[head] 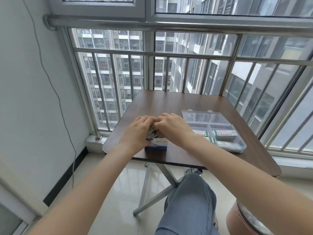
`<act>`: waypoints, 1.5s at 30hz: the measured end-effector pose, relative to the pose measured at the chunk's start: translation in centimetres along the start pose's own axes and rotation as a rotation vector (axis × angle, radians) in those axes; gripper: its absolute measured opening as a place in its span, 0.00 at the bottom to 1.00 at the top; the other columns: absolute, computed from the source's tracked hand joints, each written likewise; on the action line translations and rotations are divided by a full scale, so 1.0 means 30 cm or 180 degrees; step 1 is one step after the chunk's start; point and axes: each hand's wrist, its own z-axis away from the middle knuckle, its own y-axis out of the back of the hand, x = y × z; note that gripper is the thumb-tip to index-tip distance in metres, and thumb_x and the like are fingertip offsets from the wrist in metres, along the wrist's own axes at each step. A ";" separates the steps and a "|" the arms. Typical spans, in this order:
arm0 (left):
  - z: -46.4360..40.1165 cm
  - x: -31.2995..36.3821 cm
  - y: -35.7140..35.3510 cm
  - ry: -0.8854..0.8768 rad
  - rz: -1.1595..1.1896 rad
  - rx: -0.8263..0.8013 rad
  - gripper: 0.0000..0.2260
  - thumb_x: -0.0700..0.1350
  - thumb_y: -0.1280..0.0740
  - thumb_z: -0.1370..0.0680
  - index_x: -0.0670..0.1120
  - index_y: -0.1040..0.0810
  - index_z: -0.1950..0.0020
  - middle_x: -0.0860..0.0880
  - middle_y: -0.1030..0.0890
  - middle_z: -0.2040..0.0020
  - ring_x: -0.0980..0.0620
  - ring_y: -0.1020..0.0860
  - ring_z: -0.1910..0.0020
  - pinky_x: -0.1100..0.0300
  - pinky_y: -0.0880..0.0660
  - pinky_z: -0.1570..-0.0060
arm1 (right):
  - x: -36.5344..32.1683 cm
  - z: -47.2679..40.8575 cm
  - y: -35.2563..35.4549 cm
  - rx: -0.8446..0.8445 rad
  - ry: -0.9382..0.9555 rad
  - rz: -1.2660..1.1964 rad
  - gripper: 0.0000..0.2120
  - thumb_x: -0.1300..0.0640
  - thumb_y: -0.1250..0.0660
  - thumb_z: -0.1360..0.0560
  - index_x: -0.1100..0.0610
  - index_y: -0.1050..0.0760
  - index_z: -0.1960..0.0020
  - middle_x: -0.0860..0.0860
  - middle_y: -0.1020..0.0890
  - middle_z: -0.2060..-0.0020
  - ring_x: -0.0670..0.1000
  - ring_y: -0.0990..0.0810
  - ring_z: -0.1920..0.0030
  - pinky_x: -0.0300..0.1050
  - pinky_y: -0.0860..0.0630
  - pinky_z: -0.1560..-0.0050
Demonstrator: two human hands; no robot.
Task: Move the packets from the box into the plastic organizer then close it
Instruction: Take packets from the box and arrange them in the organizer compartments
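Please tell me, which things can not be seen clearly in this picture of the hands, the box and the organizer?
- Head view: how many shiny packets remain; left hand and right hand cover the top of the blue and white cardboard box.
- Print on the green and white packets in the open clear plastic organizer: too small.
- Organizer's near-left compartments: hidden by the right forearm.

Brown wooden folding table (177,102) on crossed metal legs (152,189), set on glossy tile floor (118,192). Behind table: steel window railing (169,55), apartment towers (115,73) beyond the glass. Left of table: white wall, thin grey cable (55,92) hanging down it. Right of table, near its front corner: pinkish round stool (240,219).
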 end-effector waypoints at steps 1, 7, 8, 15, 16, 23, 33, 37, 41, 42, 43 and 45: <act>-0.005 -0.001 -0.001 0.0019 0.0050 -0.0053 0.32 0.44 0.24 0.32 0.49 0.33 0.32 0.53 0.28 0.36 0.51 0.35 0.35 0.64 0.37 0.45 | 0.000 -0.006 -0.003 -0.0003 0.0018 -0.0014 0.10 0.57 0.38 0.22 0.54 0.23 0.42 0.51 0.22 0.46 0.52 0.27 0.45 0.43 0.32 0.51; -0.036 -0.025 -0.005 0.0122 0.0203 -0.0262 0.34 0.42 0.23 0.34 0.47 0.33 0.31 0.51 0.27 0.36 0.49 0.34 0.36 0.62 0.37 0.40 | 0.013 -0.018 -0.005 -0.0058 -0.0057 -0.0140 0.12 0.56 0.39 0.22 0.54 0.25 0.40 0.52 0.24 0.47 0.52 0.27 0.46 0.44 0.31 0.53; -0.040 -0.027 -0.004 0.0133 0.0199 -0.0312 0.35 0.42 0.23 0.35 0.47 0.33 0.31 0.51 0.28 0.36 0.50 0.35 0.36 0.61 0.37 0.40 | 0.021 -0.014 0.003 -0.0014 -0.0156 -0.0324 0.11 0.57 0.39 0.21 0.54 0.26 0.40 0.52 0.24 0.50 0.52 0.26 0.49 0.44 0.31 0.57; -0.071 -0.027 -0.003 0.0169 0.0153 -0.0617 0.36 0.40 0.26 0.31 0.49 0.39 0.27 0.52 0.32 0.31 0.50 0.38 0.32 0.58 0.36 0.36 | 0.104 0.009 0.044 0.0220 -0.1079 -0.1741 0.02 0.60 0.36 0.22 0.58 0.26 0.52 0.53 0.18 0.59 0.54 0.18 0.60 0.53 0.21 0.56; -0.074 -0.026 -0.004 0.0180 0.0178 -0.0664 0.36 0.39 0.27 0.31 0.49 0.39 0.27 0.52 0.33 0.31 0.50 0.39 0.31 0.58 0.36 0.35 | 0.113 0.012 0.043 0.0362 -0.1138 -0.1900 0.02 0.61 0.36 0.23 0.60 0.25 0.51 0.52 0.19 0.61 0.52 0.18 0.61 0.52 0.21 0.55; -0.133 -0.026 -0.006 0.0343 0.0002 -0.1055 0.40 0.41 0.27 0.30 0.46 0.45 0.24 0.48 0.38 0.27 0.47 0.43 0.27 0.52 0.45 0.28 | 0.158 0.025 0.031 0.1503 -0.1811 -0.2849 0.02 0.66 0.35 0.24 0.63 0.24 0.52 0.55 0.18 0.61 0.47 0.18 0.65 0.38 0.20 0.60; -0.240 0.226 0.022 0.0218 0.2017 -0.0437 0.21 0.53 0.42 0.20 0.44 0.32 0.30 0.48 0.25 0.36 0.50 0.26 0.37 0.58 0.30 0.41 | 0.234 0.184 0.064 0.1898 -0.2153 -0.4760 0.06 0.69 0.35 0.25 0.60 0.24 0.57 0.53 0.18 0.67 0.48 0.18 0.67 0.36 0.23 0.62; -0.273 0.316 -0.024 0.0315 0.3171 -0.0992 0.16 0.48 0.45 0.18 0.40 0.23 0.45 0.45 0.19 0.58 0.52 0.20 0.63 0.58 0.21 0.58 | 0.303 0.264 0.093 0.1745 -0.2318 -0.4840 0.05 0.67 0.34 0.25 0.58 0.24 0.56 0.54 0.18 0.66 0.48 0.18 0.67 0.36 0.24 0.65; -0.288 0.388 -0.081 0.0202 0.3297 -0.0807 0.09 0.40 0.42 0.18 0.40 0.22 0.48 0.51 0.19 0.65 0.58 0.22 0.70 0.66 0.24 0.66 | 0.359 0.332 0.079 0.1259 -0.2730 -0.5214 0.04 0.60 0.33 0.25 0.60 0.24 0.53 0.54 0.17 0.64 0.50 0.17 0.66 0.37 0.26 0.66; -0.291 0.400 -0.096 0.0249 0.3413 -0.0747 0.08 0.38 0.41 0.19 0.41 0.22 0.49 0.53 0.19 0.68 0.58 0.21 0.70 0.66 0.24 0.66 | 0.371 0.343 0.072 0.1116 -0.2777 -0.5191 0.05 0.60 0.34 0.25 0.63 0.24 0.51 0.56 0.17 0.63 0.50 0.17 0.66 0.39 0.26 0.64; -0.294 0.407 -0.113 0.0307 0.3502 -0.0692 0.07 0.37 0.40 0.19 0.42 0.22 0.50 0.53 0.19 0.69 0.57 0.21 0.70 0.66 0.24 0.66 | 0.381 0.353 0.066 0.1027 -0.2806 -0.5160 0.07 0.62 0.34 0.25 0.65 0.24 0.50 0.57 0.18 0.63 0.50 0.17 0.66 0.40 0.26 0.63; -0.300 0.418 -0.144 0.0448 0.3644 -0.0594 0.05 0.36 0.37 0.21 0.42 0.22 0.50 0.50 0.17 0.65 0.55 0.19 0.69 0.65 0.22 0.66 | 0.400 0.369 0.050 0.0978 -0.2882 -0.5135 0.08 0.66 0.34 0.25 0.69 0.24 0.48 0.58 0.18 0.64 0.48 0.18 0.68 0.36 0.25 0.66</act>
